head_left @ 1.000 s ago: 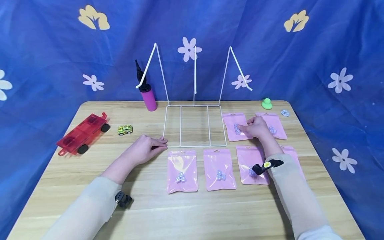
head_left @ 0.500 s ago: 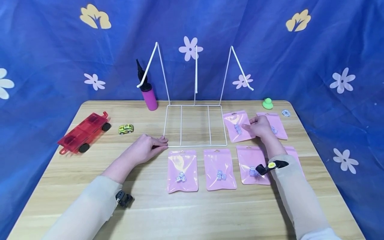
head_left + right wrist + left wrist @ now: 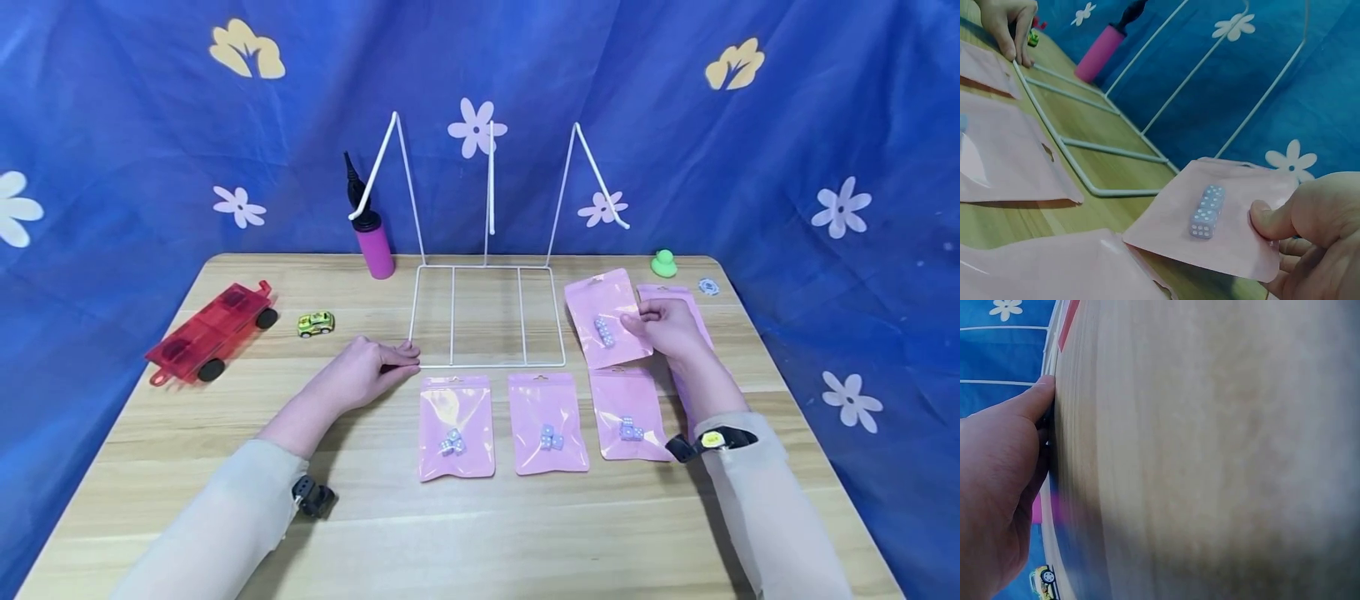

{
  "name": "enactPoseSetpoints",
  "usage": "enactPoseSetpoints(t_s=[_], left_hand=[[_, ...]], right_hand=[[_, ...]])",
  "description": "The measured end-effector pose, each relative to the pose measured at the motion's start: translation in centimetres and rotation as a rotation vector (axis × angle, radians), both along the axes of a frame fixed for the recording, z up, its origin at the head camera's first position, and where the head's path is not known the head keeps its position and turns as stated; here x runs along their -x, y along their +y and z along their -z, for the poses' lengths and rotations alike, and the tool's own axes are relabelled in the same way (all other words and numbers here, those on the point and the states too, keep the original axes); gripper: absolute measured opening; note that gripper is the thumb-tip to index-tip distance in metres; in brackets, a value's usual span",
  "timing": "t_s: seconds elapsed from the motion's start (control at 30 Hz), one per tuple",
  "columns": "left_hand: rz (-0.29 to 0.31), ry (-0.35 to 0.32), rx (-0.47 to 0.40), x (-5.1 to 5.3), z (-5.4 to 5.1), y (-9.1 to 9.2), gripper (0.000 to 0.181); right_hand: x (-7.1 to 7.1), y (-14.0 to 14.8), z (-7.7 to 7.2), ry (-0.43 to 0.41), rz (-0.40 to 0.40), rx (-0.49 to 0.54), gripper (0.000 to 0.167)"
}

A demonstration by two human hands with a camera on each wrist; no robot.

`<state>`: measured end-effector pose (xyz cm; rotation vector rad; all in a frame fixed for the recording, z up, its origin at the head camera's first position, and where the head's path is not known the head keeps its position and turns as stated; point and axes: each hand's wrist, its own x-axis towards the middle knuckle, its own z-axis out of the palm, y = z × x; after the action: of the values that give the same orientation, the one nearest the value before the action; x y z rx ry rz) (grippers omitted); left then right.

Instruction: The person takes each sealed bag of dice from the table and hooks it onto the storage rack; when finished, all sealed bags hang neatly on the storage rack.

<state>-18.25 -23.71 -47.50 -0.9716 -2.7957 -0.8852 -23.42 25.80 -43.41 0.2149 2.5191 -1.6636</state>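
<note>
My right hand (image 3: 671, 327) pinches the right edge of a pink zip pouch (image 3: 592, 302), thumb on top; light-purple dice (image 3: 1207, 212) show inside it. In the right wrist view this pouch is tilted and raised off the table. My left hand (image 3: 367, 371) holds the front left corner of a white wire rack (image 3: 487, 365), thumb and fingers at the wire. Three rack arms with bent hooks (image 3: 491, 179) rise at the back. In front of the rack lie two pink pouches with dice, a left pouch (image 3: 442, 408) and a middle pouch (image 3: 532, 404); a third pouch (image 3: 611, 400) lies to their right.
More pink pouch material (image 3: 693, 308) lies under my right forearm, partly hidden. A green duck (image 3: 663, 264) and a blue-white chip (image 3: 708, 287) sit at the back right. At left are a red cart (image 3: 210, 329), a small toy car (image 3: 315, 323) and a purple hand pump (image 3: 375, 250).
My right hand has lifted the pouch off the table and shifted slightly right and toward me, tilting it. My left hand stays at the rack's corner.
</note>
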Motion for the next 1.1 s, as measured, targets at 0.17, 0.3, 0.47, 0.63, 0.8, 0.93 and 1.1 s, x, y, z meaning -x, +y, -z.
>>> enactPoseSetpoints(t_s=[0.17,0.3,0.47,0.63,0.8,0.93,1.1], left_hand=[[0.003,0.013,0.009,0.0,0.4,-0.2,0.018],[-0.001,0.006,0.018,0.0,0.8,-0.3,0.019],[-0.007,0.003,0.020,0.0,0.7,-0.3,0.020],[-0.005,0.003,0.023,0.0,0.7,-0.2,0.020],[-0.009,0.000,0.029,0.0,0.6,-0.2,0.021],[-0.009,0.002,0.026,-0.1,0.4,-0.1,0.021],[-0.010,0.002,0.030,0.0,0.2,-0.1,0.021]], right_hand=[[-1.5,0.3,-0.7,0.038,0.013,0.106,0.020],[-2.7,0.7,-1.2,0.068,0.040,0.147,0.022],[-4.0,1.4,-1.8,0.093,0.051,0.286,0.015],[-5.3,1.8,-2.9,0.143,0.041,0.441,0.008],[-6.7,1.8,-4.4,0.228,-0.001,0.571,0.017],[-7.5,1.3,-5.8,0.309,-0.065,0.674,0.015],[-8.4,0.3,-7.4,0.385,-0.128,0.708,0.007]])
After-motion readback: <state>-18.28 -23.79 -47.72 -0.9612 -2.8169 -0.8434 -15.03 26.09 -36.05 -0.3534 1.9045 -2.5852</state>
